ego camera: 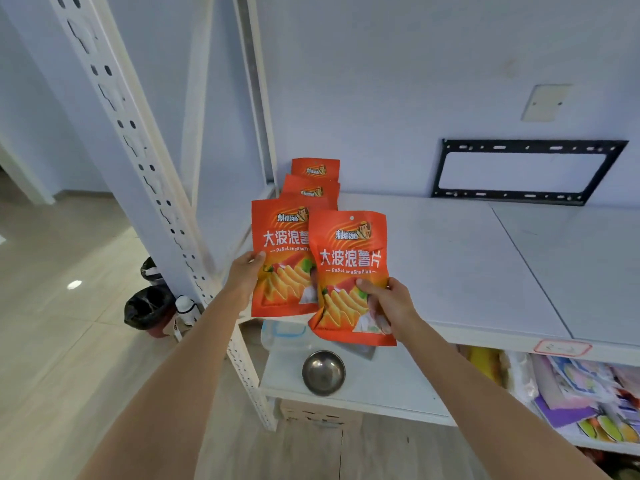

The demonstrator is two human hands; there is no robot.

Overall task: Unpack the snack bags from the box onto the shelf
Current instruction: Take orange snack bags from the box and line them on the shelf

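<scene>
My left hand [244, 275] grips the left edge of an orange snack bag [277, 258] held upright over the front left corner of the white shelf [450, 265]. My right hand [388, 304] holds a second orange snack bag [349, 251], which overlaps the first bag's right side. Behind them, two more orange snack bags [313, 178] stand in a row at the shelf's back left, near the wall. No box is in view.
A perforated white upright [138, 157] stands left of the shelf. On the lower shelf sit a steel bowl [323, 372] and a plastic container [284, 336]; colourful packets [581, 393] fill its right side. Black bins [149, 306] stand on the floor. A black bracket [523, 171] hangs on the wall.
</scene>
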